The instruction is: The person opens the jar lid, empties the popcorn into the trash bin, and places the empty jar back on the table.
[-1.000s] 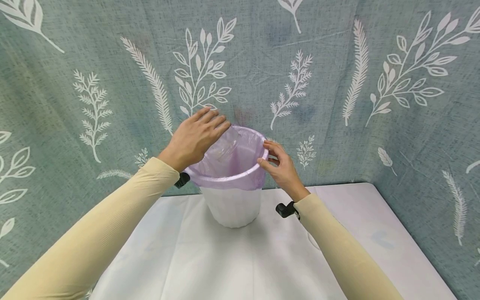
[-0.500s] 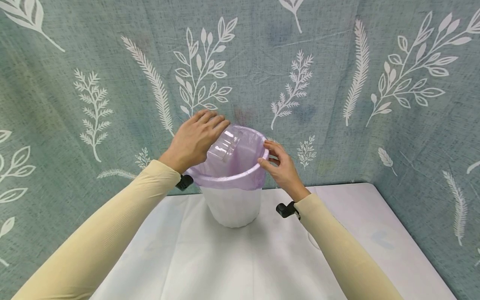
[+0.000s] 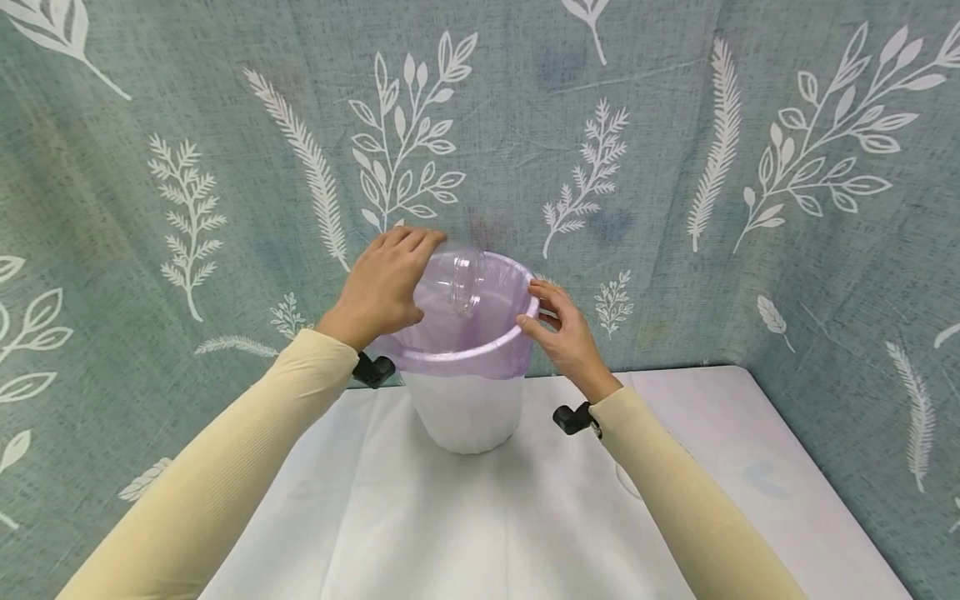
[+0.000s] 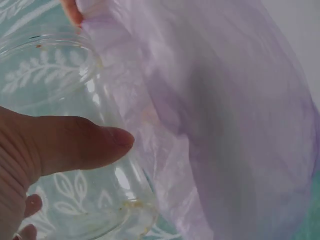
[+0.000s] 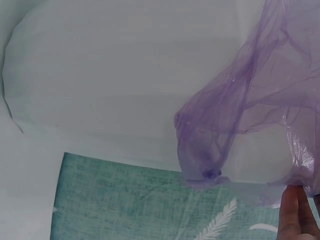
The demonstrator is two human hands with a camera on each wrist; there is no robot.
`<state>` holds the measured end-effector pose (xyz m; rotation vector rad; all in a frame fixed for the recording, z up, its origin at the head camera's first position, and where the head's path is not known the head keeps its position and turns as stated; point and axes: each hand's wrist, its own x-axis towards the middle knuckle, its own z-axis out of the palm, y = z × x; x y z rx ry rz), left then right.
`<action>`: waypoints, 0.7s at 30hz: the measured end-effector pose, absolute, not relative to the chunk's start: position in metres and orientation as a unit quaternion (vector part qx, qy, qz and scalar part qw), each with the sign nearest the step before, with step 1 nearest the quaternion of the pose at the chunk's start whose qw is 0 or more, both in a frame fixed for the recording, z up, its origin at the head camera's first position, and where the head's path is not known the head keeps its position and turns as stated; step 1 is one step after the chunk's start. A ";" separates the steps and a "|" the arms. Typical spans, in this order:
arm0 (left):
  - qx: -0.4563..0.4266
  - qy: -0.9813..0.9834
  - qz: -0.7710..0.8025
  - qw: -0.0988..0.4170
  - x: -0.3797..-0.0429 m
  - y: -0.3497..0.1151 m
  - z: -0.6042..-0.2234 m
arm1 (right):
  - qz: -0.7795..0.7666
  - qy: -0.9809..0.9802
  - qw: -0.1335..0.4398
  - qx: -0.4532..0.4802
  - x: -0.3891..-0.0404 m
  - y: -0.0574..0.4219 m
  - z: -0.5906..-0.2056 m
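Observation:
A white trash bin (image 3: 465, 417) stands on the table, lined with a purple plastic bag (image 3: 480, 358) folded over its rim. Over the bin's mouth, at the left side, my left hand (image 3: 386, 283) grips a clear see-through jar (image 3: 467, 287). The jar lies tilted on its side in the head view; the left wrist view shows the thumb (image 4: 85, 142) across its wall, with small brownish specks near its ends. My right hand (image 3: 558, 333) holds the bin's bag-covered rim at the right, thumb and fingers spread along it. In the right wrist view its fingers (image 5: 290, 212) touch the purple film.
The table (image 3: 450, 533) has a white cover. A thin pale round outline (image 3: 626, 483) shows on it, partly hidden by the right forearm. A green leaf-patterned curtain (image 3: 480, 125) hangs close behind the bin and along the right side.
My left hand has turned and shifted slightly down and left, its thumb coming into sight. The jar has swung from pointing down into the bin to lying more level. My right hand stays put.

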<state>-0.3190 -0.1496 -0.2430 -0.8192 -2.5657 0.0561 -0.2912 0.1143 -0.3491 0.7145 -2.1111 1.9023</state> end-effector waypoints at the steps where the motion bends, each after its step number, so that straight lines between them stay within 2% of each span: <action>1: -0.290 -0.932 0.003 0.220 -0.319 -0.150 -0.244 | 0.645 -0.717 0.106 0.243 -0.292 0.114 -0.349; 21: -0.183 -0.917 -0.305 0.182 -0.312 -0.155 -0.257 | 0.648 -0.711 0.118 0.245 -0.292 0.112 -0.348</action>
